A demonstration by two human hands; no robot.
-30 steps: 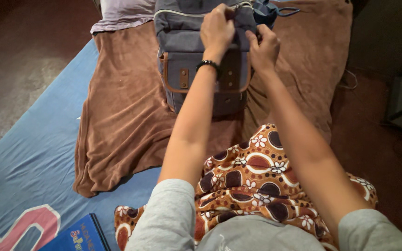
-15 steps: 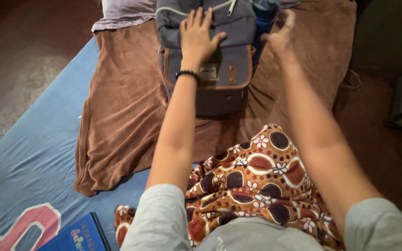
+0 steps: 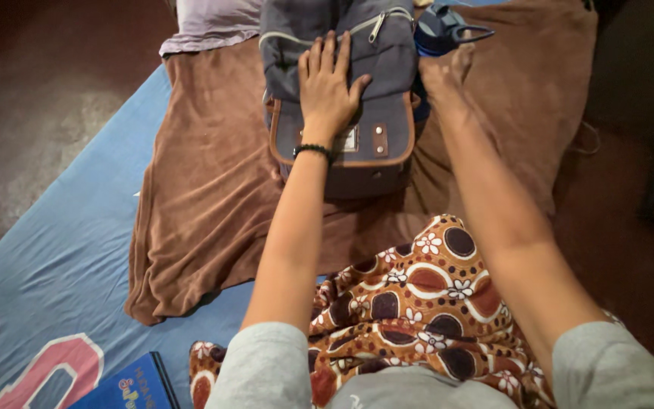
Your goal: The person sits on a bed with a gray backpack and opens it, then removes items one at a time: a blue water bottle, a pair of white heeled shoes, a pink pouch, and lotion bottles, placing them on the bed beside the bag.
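Observation:
A grey backpack [image 3: 372,151] with brown trim and a front pocket lies on a brown towel [image 3: 213,182]. My left hand [image 3: 327,87] rests flat on the bag's front flap, fingers spread, a black bead bracelet on the wrist. My right hand [image 3: 444,72] reaches beside the bag's right edge, toward a dark blue bottle [image 3: 440,30] with a loop handle; its fingers are partly hidden and I cannot tell whether they hold anything.
The towel lies on a blue sheet [image 3: 62,257] with large red lettering. A blue book [image 3: 126,386] sits at the lower left. A patterned brown and orange cloth [image 3: 418,303] covers my lap. A lilac cloth [image 3: 210,23] lies at the back. Dark floor surrounds the bedding.
Both hands were together gripping the bag's top. The left hand has flattened on the flap. The right hand has moved off to the bag's right side, near the bottle.

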